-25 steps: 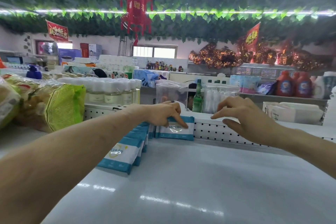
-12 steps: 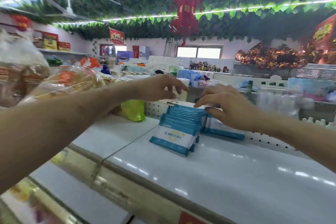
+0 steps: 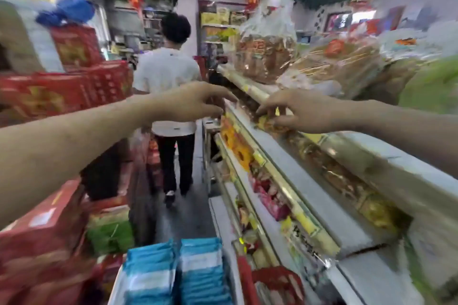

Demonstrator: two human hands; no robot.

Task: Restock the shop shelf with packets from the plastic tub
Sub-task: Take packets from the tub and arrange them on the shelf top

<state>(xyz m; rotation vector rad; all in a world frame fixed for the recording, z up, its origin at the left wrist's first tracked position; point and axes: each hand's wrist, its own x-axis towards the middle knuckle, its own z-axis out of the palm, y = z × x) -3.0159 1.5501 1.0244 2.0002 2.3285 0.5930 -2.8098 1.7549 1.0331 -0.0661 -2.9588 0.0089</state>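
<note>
The left hand (image 3: 193,103) is hanging in the air over the aisle with its fingers (image 3: 223,95) loosely spread and slightly bent, gripping nothing. The right hand (image 3: 303,112) is reaching out at the same height, in front of the edge of the shelf (image 3: 329,208). Its fingers are loosely apart and curving down, with the thumb beneath them. Blur is hiding whether they are touching the yellow wrappers (image 3: 266,122) behind them.

The packets (image 3: 202,271), blue and white, are standing on edge in two rows, low in the view, below both hands. They are sitting in the tub (image 3: 114,288), of which only a pale rim is showing. The blur is making a count of single packets impossible.

The shelf is showing at least three tiers, and two big clear bags (image 3: 266,56) of brown goods are lying on top. One person in a white shirt (image 3: 168,69) is standing in the aisle, back turned. Red boxes (image 3: 74,86) are filling the left side.
</note>
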